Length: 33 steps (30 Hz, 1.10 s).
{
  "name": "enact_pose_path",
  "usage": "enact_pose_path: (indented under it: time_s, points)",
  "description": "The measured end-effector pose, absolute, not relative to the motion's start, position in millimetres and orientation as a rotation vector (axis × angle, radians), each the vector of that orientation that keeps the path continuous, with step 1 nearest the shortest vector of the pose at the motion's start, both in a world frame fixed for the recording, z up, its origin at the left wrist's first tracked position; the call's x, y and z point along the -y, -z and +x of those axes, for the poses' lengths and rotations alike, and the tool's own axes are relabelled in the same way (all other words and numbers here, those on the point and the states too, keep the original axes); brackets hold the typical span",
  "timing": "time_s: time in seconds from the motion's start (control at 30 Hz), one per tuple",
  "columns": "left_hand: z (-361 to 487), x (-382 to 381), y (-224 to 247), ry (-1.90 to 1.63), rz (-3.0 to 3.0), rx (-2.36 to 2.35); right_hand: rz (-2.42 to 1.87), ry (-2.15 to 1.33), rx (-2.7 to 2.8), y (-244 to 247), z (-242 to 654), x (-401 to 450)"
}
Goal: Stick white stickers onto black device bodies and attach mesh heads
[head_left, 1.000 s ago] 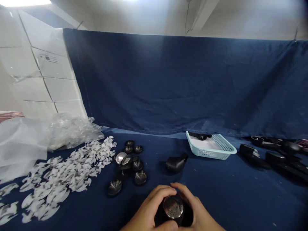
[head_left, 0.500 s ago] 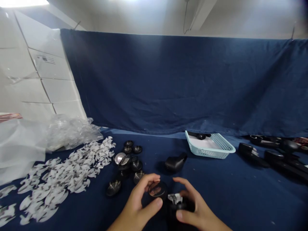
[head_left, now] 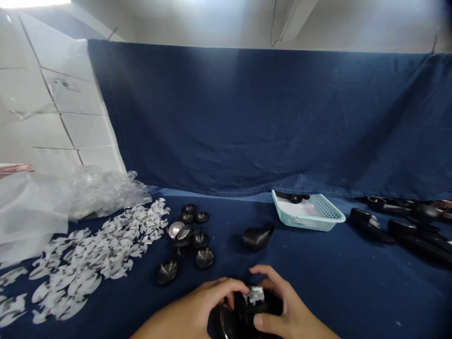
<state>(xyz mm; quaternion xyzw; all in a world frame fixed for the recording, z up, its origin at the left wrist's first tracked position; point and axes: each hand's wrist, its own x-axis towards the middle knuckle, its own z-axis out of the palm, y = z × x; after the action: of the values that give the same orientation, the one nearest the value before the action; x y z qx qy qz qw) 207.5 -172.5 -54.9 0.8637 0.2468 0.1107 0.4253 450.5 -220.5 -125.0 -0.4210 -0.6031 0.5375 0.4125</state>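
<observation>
My left hand (head_left: 206, 303) is closed around a round black cap (head_left: 226, 324), its glossy face tilted toward the left side. The fingertips of that hand reach a small grey-white plastic piece (head_left: 255, 295) seated in a black plastic housing (head_left: 270, 305). My right hand (head_left: 287, 303) grips this housing from the right, thumb in front and fingers behind. Cap and housing sit close together; whether they touch, I cannot tell. Beyond the hands lies a curved black plastic part (head_left: 257, 237). Several round black caps (head_left: 205, 258) lie to the left of it.
Many grey-white plastic pieces (head_left: 106, 249) are heaped at left, beside clear plastic bags (head_left: 106, 190). A light-blue basket (head_left: 310, 222) holding black parts stands at the back right. Long black parts (head_left: 370, 226) lie at far right. A dark blue curtain (head_left: 264, 122) hangs behind.
My left hand has moved right and down, turning the round cap from face-up to tilted on its side. Its fingers now reach the grey-white piece. My right hand still holds the housing.
</observation>
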Motion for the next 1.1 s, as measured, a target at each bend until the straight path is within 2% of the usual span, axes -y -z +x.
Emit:
enact_pose_path:
  time_s: [0.6, 0.93, 1.1]
  points:
    - [213.5, 168.3, 61.4, -0.247, 2.08, -0.539, -0.92, -1.492, 1.388, 124.4, 449.5, 218.9]
    - [213.5, 168.9, 65.3, -0.252, 2.078, -0.525, -0.917, -1.485, 1.417, 124.3, 446.1, 221.7]
    - [209.3, 169.5, 72.7, -0.276, 2.086, -0.542, -0.945, -1.351, 1.499, 122.4, 443.0, 220.3]
